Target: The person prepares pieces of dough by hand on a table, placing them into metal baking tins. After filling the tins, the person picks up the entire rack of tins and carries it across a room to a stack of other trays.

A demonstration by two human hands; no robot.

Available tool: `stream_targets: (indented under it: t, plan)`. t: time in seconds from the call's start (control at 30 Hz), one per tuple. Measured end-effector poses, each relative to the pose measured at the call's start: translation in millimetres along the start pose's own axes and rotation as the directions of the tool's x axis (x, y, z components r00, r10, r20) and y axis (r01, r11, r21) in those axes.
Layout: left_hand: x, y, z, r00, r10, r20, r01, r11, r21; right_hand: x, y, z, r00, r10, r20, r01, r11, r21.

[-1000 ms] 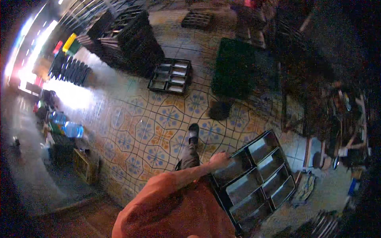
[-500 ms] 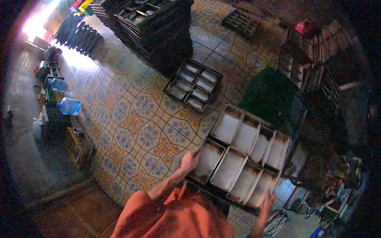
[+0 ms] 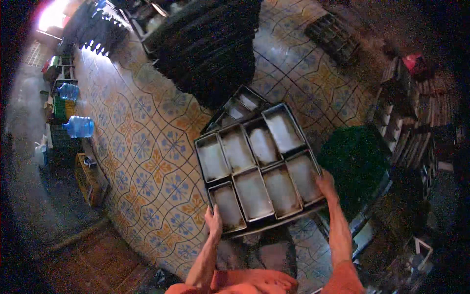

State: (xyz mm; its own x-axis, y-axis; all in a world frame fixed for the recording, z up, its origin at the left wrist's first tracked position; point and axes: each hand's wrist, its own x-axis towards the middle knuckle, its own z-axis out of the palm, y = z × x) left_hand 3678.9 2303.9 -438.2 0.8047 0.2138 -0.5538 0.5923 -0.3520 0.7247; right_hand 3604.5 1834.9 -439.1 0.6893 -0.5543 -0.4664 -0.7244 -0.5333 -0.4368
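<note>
A dark metal tray of several joined rectangular pans point(image 3: 252, 192) is held up in front of me, its pale insides browned along the edges. My left hand point(image 3: 213, 221) grips its left side near the front corner. On the opposite side, my right hand point(image 3: 325, 186) is closed on the rim. Behind it, partly covered, a similar pan tray point(image 3: 235, 109) lies on the floor at the foot of a tall dark stack point(image 3: 205, 49).
Patterned tiles point(image 3: 147, 147) cover the floor. A dark green surface point(image 3: 353, 164) stands at my right, beside stacked trays point(image 3: 399, 117). Another compartmented tray point(image 3: 334, 36) lies far right. Blue water jugs point(image 3: 81, 127) and a wooden crate point(image 3: 90, 179) are at the left.
I have turned, and the held tray has swung leftward away from the green surface, toward the tall stack. It now overlaps the floor tray in view. Both hands keep their hold.
</note>
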Motion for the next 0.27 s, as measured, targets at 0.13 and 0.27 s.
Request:
stream_targets:
  t: [0.13,0.27]
  plan:
    - [39,-8,56,0.971,-0.176,-0.165,0.180,0.984,0.011,151,-48,30,0.968,-0.196,0.160,0.200,0.980,-0.010]
    - [94,-37,133,0.945,-0.223,-0.240,0.214,0.975,-0.065,277,-34,79,0.940,-0.233,0.248,0.230,0.972,0.042]
